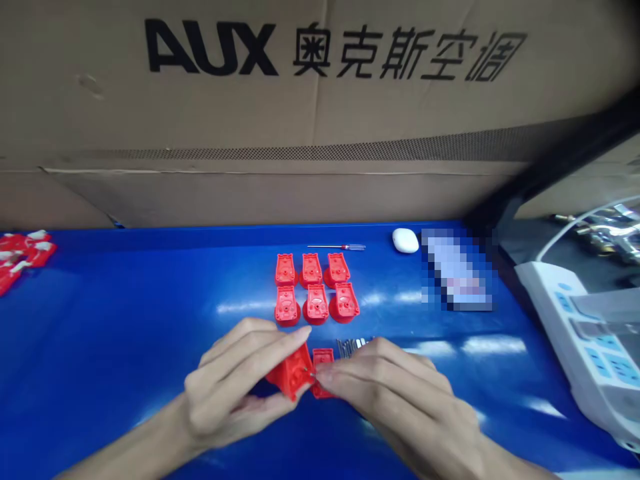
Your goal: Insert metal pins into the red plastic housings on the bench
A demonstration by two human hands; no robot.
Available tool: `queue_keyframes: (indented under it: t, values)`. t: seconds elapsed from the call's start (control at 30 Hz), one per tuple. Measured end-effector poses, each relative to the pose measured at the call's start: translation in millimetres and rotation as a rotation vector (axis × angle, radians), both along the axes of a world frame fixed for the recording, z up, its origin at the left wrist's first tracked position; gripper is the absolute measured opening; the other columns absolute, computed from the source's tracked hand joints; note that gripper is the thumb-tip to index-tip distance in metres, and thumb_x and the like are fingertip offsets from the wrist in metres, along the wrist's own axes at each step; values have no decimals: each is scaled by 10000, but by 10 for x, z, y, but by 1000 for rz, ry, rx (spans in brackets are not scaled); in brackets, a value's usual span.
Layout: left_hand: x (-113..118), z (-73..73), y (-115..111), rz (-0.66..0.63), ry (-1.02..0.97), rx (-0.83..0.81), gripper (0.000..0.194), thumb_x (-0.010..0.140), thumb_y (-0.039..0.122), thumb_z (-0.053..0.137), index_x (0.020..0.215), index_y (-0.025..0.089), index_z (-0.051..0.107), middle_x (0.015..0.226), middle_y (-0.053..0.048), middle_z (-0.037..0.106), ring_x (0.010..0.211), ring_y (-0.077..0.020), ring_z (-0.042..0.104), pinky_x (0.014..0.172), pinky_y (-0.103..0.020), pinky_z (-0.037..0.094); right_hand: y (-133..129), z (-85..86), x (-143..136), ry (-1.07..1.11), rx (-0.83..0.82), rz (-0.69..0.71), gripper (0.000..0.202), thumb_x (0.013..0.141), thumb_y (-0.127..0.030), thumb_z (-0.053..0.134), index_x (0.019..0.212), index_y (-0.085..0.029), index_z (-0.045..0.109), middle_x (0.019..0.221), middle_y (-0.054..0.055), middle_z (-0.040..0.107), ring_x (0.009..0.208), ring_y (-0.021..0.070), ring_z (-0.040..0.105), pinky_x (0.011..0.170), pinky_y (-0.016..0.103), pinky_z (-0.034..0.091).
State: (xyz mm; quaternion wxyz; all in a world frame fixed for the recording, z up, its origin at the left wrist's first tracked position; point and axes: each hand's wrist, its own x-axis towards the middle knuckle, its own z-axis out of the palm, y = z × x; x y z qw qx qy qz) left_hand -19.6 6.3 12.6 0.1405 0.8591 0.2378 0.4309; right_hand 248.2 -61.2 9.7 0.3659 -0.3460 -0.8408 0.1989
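My left hand (245, 383) is wrapped round a red plastic housing (293, 375), tilted so its hollow side faces right. With thumb and fingers pinched together, my right hand (387, 380) meets the edge of that housing. A thin metal piece (312, 375) shows at its fingertips; its exact kind is too small to tell. Below and between the hands, another red part (323, 355) lies on the blue table, partly covered by the right fingers. Several slim metal pieces (350, 346) lie just behind my right hand, which hides some of them.
Two rows of red housings (315, 304) stand beyond my hands. Behind them lies a screwdriver (345, 247), with a white rounded case (405, 241) to its right. A power strip (590, 340) borders the right side. Red-and-white pieces (25, 257) sit far left; a cardboard wall (300, 120) closes the back.
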Motion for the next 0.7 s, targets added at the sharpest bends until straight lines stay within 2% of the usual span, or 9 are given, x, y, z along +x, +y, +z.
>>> queue_keyframes:
  t: [0.17,0.3,0.47,0.7]
  values:
    - [28,-45,-11,-19,-17,3,656,885,82,888,1503,132,675,1031,-86,806,856,-201,730,753,-356,643,6,-44,-43,-46,69,-108,384,1060,-65,638,1416,-194,706,1232,66,803,1028,216,691,839,337,578]
    - [37,-73,-21,-16,-27,-18,634,891,84,891,1487,161,690,1022,-77,792,859,-196,709,749,-352,625,14,-56,-79,-31,80,-124,391,1033,-40,671,1396,-178,716,1222,65,798,1006,216,652,822,340,552]
    - [25,-53,-11,-19,-21,-14,573,900,85,885,1444,144,716,1008,-74,777,851,-186,703,738,-340,622,21,-68,-94,-29,51,-109,368,1039,-56,661,1378,-185,723,1175,58,813,934,205,668,766,338,554]
    - [8,-28,12,-22,22,30,529,914,109,878,1419,128,720,984,-72,773,844,-182,704,735,-325,631,30,-80,-117,-5,116,-166,372,1025,-55,692,1365,-197,740,1167,58,829,962,211,700,767,349,568]
